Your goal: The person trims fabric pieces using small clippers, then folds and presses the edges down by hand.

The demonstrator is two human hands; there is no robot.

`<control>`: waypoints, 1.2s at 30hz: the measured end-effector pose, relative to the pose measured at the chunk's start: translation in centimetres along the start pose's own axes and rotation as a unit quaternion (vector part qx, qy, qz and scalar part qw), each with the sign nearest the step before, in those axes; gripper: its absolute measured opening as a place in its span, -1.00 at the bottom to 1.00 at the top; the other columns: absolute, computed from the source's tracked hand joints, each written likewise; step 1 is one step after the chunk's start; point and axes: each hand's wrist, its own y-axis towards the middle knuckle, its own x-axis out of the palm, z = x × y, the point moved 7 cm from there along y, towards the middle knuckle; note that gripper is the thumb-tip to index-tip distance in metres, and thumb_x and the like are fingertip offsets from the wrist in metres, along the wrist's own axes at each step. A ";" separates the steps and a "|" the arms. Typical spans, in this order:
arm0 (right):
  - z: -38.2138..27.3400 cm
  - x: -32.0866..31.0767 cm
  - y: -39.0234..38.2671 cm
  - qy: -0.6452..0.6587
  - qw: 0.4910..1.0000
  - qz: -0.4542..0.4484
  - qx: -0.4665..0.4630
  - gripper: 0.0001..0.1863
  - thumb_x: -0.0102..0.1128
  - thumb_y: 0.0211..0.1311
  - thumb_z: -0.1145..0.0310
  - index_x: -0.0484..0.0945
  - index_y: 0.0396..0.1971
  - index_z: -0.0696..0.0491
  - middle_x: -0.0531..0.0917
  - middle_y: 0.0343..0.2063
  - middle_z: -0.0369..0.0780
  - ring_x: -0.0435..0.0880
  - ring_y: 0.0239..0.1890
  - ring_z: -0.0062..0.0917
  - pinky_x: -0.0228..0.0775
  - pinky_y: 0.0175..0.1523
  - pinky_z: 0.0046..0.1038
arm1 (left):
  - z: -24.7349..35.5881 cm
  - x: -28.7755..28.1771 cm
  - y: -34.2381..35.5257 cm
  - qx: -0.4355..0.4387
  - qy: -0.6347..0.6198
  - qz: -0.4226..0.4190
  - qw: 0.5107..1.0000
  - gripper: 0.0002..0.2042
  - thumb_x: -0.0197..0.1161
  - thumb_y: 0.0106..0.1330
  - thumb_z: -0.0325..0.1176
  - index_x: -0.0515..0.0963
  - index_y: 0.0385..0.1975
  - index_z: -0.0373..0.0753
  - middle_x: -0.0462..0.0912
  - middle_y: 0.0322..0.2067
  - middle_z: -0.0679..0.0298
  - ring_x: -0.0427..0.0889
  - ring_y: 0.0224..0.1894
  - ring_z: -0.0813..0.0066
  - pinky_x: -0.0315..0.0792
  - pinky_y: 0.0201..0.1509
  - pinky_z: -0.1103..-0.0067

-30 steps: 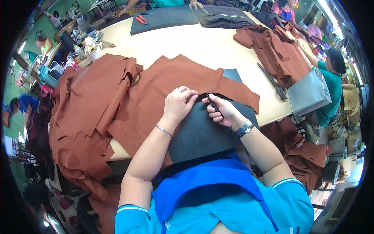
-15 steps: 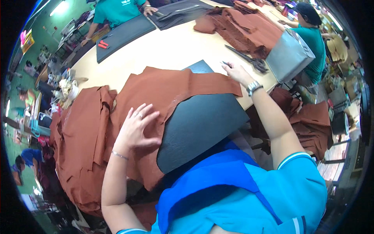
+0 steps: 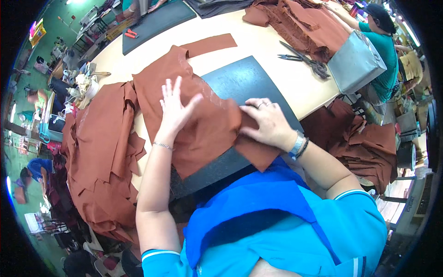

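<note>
A rust-brown leather piece [image 3: 198, 124] lies rumpled over a black cutting board [image 3: 258, 76], its long strip stretching away at the far side. My left hand [image 3: 174, 107] rests on the leather with its fingers spread. At the piece's right edge, my right hand [image 3: 267, 121] pinches a lifted fold, which is blurred by motion. Under that hand, another flap of brown leather [image 3: 259, 154] hangs toward my blue apron [image 3: 258, 203]. Whether this flap belongs to the same piece, I cannot tell.
Dark shears [image 3: 314, 64] and a slim dark tool [image 3: 289, 57] lie right of the board. Brown leather stacks [image 3: 99, 138] flank me at left and right [image 3: 364, 147]. A grey metal box [image 3: 357, 62] stands near a co-worker [image 3: 385, 60]. Red-handled snips [image 3: 131, 33] lie far left.
My right hand has come back toward me and taken hold of the leather. The slim tool now lies by the shears. The leather has shifted and folded, baring more of the board's far part.
</note>
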 end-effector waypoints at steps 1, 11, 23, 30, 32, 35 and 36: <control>1.2 -0.5 0.1 -0.021 0.999 0.018 0.023 -0.54 0.34 0.23 0.13 0.64 0.07 0.04 0.63 0.11 -0.11 0.59 0.12 -0.17 0.45 0.17 -0.07 | -0.1 -0.7 -1.3 -0.001 0.002 -0.003 1.000 0.11 0.33 0.19 0.44 0.02 0.63 -0.05 -0.22 0.64 -0.11 -0.33 0.68 -0.12 -0.33 0.60 -0.20; 9.3 -6.3 3.9 0.114 0.990 -0.081 0.037 -0.77 0.31 0.18 0.46 0.70 -0.14 0.00 0.75 -0.33 -0.19 0.76 -0.21 -0.38 0.60 -0.09 -0.31 | 6.7 -0.2 -11.3 -0.086 0.303 -0.217 0.924 0.18 0.36 0.08 0.49 0.08 0.60 -0.13 0.02 0.58 -0.15 0.03 0.62 -0.17 -0.08 0.55 -0.25; 8.2 -9.1 7.4 -0.038 0.999 -0.028 0.013 -0.63 0.38 0.18 0.45 0.63 0.01 0.07 0.71 -0.09 -0.12 0.70 -0.01 -0.19 0.56 0.14 -0.25 | 12.6 6.4 -2.6 0.280 0.066 -0.113 0.951 -0.52 0.52 0.17 0.12 0.67 -0.17 -0.17 0.70 -0.16 0.23 0.62 0.02 0.21 0.30 0.23 0.22; 5.0 0.2 4.4 0.119 0.982 -0.124 -0.080 -0.78 0.31 0.31 0.38 0.67 -0.09 0.11 0.70 -0.16 -0.08 0.71 -0.02 -0.16 0.56 0.13 -0.20 | 12.3 6.4 -2.9 0.275 0.057 -0.085 0.956 -0.58 0.47 0.25 0.10 0.70 -0.13 -0.12 0.70 -0.17 0.26 0.63 0.05 0.25 0.22 0.40 0.09; 5.1 0.3 4.5 0.125 0.983 -0.095 -0.092 -0.82 0.30 0.33 0.38 0.68 -0.14 0.10 0.69 -0.20 -0.10 0.71 -0.04 -0.18 0.56 0.11 -0.20 | 11.8 6.5 -2.5 0.276 0.081 -0.102 0.952 -0.73 0.37 0.38 -0.06 0.72 -0.08 -0.06 0.70 -0.11 0.32 0.63 0.11 0.28 0.06 0.52 -0.13; 4.7 0.2 3.9 0.086 0.987 -0.042 -0.126 -0.88 0.23 0.32 0.43 0.68 -0.21 0.07 0.66 -0.26 -0.13 0.70 -0.12 -0.22 0.57 0.05 -0.23 | 10.8 5.9 -2.0 0.276 0.106 -0.136 0.945 -0.82 0.28 0.46 -0.21 0.73 -0.04 0.03 0.70 -0.07 0.37 0.62 0.17 0.30 -0.08 0.55 -0.28; 4.5 0.2 3.6 0.058 0.987 -0.032 -0.146 -0.85 0.19 0.30 0.44 0.69 -0.20 0.05 0.66 -0.24 -0.15 0.70 -0.13 -0.25 0.58 0.04 -0.26 | 10.7 5.8 -1.9 0.280 0.114 -0.144 0.942 -0.82 0.26 0.48 -0.27 0.74 -0.02 0.07 0.69 -0.08 0.39 0.63 0.16 0.35 -0.07 0.55 -0.28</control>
